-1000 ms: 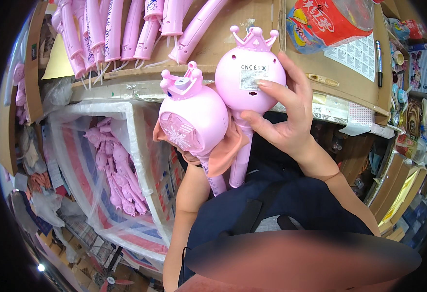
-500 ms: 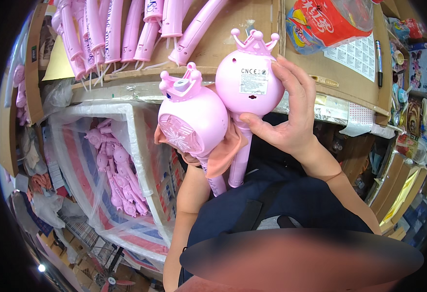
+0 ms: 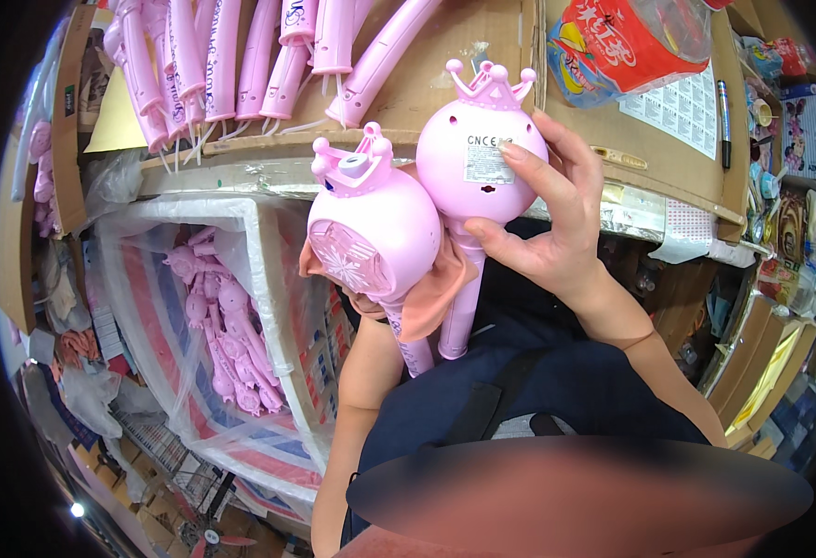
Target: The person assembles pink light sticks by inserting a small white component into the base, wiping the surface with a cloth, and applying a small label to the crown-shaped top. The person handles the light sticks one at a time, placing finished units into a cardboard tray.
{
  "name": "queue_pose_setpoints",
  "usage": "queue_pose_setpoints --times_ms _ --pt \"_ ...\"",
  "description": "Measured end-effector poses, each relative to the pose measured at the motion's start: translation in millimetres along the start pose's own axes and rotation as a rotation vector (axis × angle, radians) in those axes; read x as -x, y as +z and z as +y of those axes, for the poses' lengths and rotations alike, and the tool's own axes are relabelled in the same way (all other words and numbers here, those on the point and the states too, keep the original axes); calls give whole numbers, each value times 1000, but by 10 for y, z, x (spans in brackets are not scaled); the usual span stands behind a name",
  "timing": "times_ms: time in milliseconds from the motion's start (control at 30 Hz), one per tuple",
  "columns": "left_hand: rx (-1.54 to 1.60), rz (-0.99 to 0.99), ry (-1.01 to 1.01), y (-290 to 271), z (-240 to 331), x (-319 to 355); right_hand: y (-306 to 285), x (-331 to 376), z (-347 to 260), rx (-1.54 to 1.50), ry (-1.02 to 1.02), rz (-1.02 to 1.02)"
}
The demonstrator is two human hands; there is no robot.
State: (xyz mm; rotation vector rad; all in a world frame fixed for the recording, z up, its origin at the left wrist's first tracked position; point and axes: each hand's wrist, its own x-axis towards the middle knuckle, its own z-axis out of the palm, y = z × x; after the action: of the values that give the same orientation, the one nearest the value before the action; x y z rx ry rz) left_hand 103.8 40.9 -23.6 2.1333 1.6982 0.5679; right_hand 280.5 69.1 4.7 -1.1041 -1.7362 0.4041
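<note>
My right hand (image 3: pixel 571 237) is spread, unclenched, against the right side of a labelled pink wand (image 3: pixel 445 163), forefinger on its label (image 3: pixel 482 167). Another wand (image 3: pixel 385 223) and orange cloth (image 3: pixel 434 302) hide my left hand, so I can't tell its grip; pink handles (image 3: pixel 285 86) lie beyond.

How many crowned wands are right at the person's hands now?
2. The left wand has an orange cloth at its neck; the right wand, beside it, has the right hand touching its round head. Any others behind them would be hidden.
</note>
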Motion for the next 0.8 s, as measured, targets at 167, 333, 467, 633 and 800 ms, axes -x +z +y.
queue_pose_setpoints --times_ms 167,333,467,633,800 --pt "-84 30 25 71 -97 29 32 21 16 -53 26 53" --pt "11 62 11 141 -173 72 63 48 52 -73 3 63" --pt "9 55 3 135 -174 32 89 59 43 -99 3 99" --pt "-102 48 12 61 -71 12 66 44 -13 -101 49 124" --pt "-171 58 -8 118 -93 74 36 8 -27 -34 59 52"
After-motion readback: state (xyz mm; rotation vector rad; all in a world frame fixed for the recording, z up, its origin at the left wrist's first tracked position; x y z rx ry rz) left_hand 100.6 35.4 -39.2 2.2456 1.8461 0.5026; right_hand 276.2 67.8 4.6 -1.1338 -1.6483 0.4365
